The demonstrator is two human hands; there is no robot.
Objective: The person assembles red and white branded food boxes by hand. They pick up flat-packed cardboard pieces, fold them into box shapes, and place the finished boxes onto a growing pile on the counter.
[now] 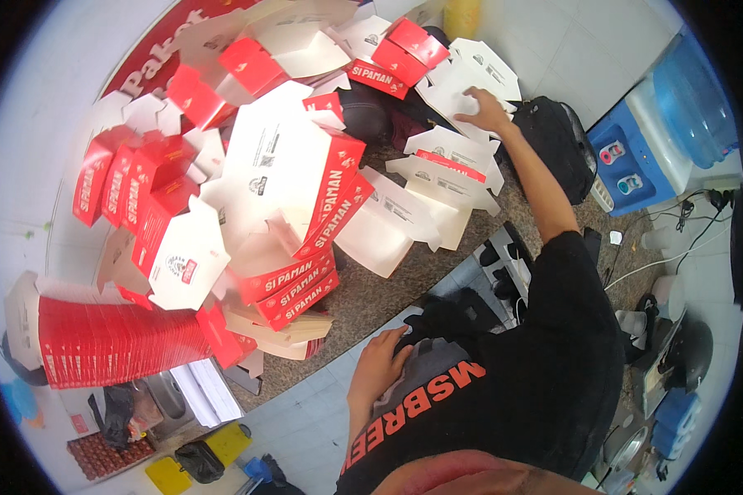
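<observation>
My right hand (485,114) stretches out to the far right of the counter, its fingers apart over an unfolded white carton (475,74). Whether the fingertips touch the carton I cannot tell. Just nearer stand open food boxes (447,169), white inside with a red strip. My left hand (380,365) lies against the front of my black shirt, fingers stretched out, holding nothing I can see. A big heap of red and white food boxes (281,165) spreads over the middle and left, some folded open, others nested together.
A long stack of nested red cartons (124,342) lies at the left. A black bag (557,148) sits beside my right forearm, with a blue and white water dispenser (636,157) beyond it. Cables hang at the right. The stone counter's edge (338,346) runs before me.
</observation>
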